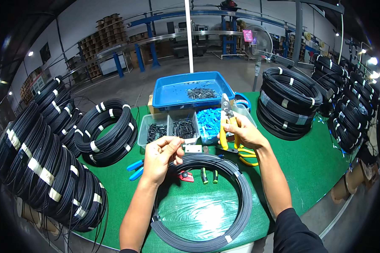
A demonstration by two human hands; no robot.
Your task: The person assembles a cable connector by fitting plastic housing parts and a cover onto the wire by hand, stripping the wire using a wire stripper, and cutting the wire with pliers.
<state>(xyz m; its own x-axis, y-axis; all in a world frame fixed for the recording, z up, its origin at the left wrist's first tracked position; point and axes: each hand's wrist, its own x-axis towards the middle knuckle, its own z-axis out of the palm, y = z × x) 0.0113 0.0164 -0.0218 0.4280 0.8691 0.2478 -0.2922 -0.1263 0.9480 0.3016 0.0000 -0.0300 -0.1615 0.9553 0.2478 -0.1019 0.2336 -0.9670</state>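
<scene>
My right hand (245, 134) is wrapped round a pair of yellow-handled wire strippers (227, 111), whose metal jaws point up and away from me. To its left, my left hand (159, 159) is closed in a pinch, thumb against the forefinger; anything between the fingertips is too small to make out. Below both hands a coil of black cable (243, 198), bound with white tape, lies on the green work surface (179, 225). Under the right hand rests another yellow-handled tool (248, 158). Inside the coil's far edge are a small red tool (185, 176) and a green-and-black handled tool (204, 176).
Clear bins of black parts (157, 132) and blue connectors (209, 121) stand beyond my hands. Behind them sits a blue tray (157, 95). Blue tool handles (135, 169) lie left. Taped cable coils stand at left (46, 168) and right (288, 107).
</scene>
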